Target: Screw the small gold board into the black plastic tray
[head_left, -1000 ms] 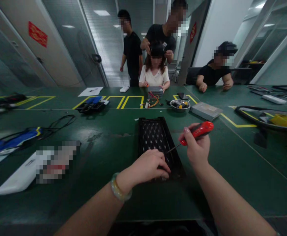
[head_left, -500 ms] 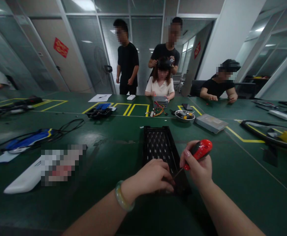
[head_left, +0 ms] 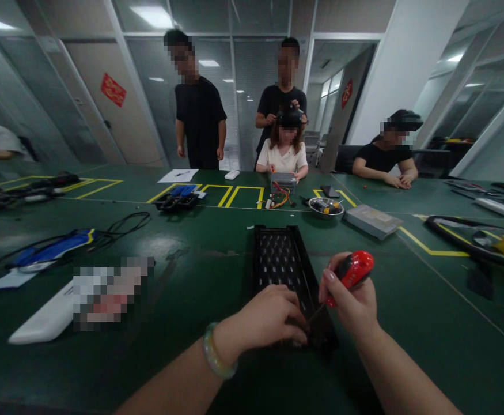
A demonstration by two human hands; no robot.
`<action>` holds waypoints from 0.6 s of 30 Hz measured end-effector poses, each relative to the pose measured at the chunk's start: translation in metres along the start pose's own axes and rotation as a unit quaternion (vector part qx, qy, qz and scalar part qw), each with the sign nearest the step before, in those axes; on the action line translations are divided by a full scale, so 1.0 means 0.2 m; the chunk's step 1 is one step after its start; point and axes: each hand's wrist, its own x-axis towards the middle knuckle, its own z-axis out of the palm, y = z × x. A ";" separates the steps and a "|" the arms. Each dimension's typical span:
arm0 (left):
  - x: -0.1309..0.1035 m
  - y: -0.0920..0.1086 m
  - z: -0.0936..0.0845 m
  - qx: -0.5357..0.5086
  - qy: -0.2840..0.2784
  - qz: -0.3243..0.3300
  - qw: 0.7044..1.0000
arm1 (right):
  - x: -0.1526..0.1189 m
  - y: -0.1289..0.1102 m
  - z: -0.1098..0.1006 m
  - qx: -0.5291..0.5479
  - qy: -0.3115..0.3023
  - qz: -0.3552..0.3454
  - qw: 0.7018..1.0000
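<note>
A black rectangular tray-like part point(head_left: 280, 259) with rows of small light marks lies on the green table. Over its near end is my left hand point(head_left: 273, 317), a bracelet on the wrist, its fingers curled down into the part; what they pinch, if anything, is hidden. My right hand point(head_left: 353, 302) is closed round a red and black screwdriver point(head_left: 355, 270), right of the part. The screwdriver's thin shaft slants down and left to the near end of the part, close to my left fingertips. Its tip cannot be made out.
On the left lie a white device point(head_left: 48, 314) and a blue tool with black cable point(head_left: 53, 248). Farther back are a black tray point(head_left: 178, 202), a metal bowl point(head_left: 326, 212) and a grey metal box point(head_left: 375, 221). Several people are beyond the table; a black-rimmed item point(head_left: 476, 245) lies right.
The view has shifted slightly. The standing person at the back left has moved left. Both my hands keep nearly the same place and hold.
</note>
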 end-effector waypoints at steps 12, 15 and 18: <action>0.00 0.01 -0.01 0.007 0.000 -0.002 1.000 | 0.00 -0.01 0.00 -0.018 -0.011 0.004 1.000; 0.00 0.01 -0.01 0.008 -0.005 -0.005 1.000 | 0.00 -0.01 0.01 -0.024 -0.009 -0.009 1.000; -0.01 0.01 -0.01 0.009 -0.008 -0.004 1.000 | 0.01 -0.02 0.01 -0.032 -0.005 -0.015 0.999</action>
